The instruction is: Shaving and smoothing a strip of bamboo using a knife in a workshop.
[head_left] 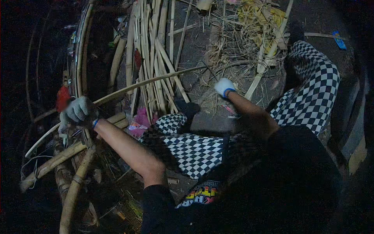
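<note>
My left hand (80, 111), in a grey work glove, is closed around a long, slightly curved bamboo strip (150, 80). The strip slants from the lower left, through the glove, up to the middle of the view. At the right, my right hand (224, 86) wears a white glove with a blue cuff and makes a fist. Out of it points a thin dark blade, seemingly a knife (210, 71), its tip by the strip's far end. The knife's handle is hidden inside the fist. Behind the strip lies a bundle of split bamboo strips (150, 46).
Curly bamboo shavings (233, 50) cover the ground ahead, partly over a yellow sheet (272, 15). Thick bamboo poles (74, 191) form a stand at lower left, beside a red cloth (62, 99). A pink plastic bag (142, 121) lies near my checkered trouser leg (194, 152).
</note>
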`<state>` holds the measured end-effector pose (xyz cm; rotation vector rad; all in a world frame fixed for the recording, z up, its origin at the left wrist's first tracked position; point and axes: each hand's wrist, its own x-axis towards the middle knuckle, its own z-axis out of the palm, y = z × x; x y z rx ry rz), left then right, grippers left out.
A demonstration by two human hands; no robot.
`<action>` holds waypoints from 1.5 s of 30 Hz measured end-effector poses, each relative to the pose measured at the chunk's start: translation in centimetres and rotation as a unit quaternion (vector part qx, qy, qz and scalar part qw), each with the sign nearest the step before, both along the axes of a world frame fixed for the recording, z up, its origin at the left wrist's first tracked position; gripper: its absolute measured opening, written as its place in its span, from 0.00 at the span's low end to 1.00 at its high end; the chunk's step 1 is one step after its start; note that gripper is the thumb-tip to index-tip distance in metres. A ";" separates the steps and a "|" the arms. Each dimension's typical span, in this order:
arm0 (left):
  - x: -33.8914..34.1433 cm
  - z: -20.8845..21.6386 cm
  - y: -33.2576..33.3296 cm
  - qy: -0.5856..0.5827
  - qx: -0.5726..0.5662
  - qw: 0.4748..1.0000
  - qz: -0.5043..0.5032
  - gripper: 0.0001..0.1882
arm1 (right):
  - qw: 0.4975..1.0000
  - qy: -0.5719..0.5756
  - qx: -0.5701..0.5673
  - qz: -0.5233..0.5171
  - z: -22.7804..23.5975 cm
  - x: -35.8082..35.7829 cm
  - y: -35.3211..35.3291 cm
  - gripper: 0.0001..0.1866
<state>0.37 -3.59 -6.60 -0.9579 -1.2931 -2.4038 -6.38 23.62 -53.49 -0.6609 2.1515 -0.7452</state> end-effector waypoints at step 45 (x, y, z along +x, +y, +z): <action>1.6 0.1 1.7 -0.040 -0.029 0.972 0.228 0.18 | 0.928 0.035 -0.367 -0.053 19.5 2.1 -5.8 0.20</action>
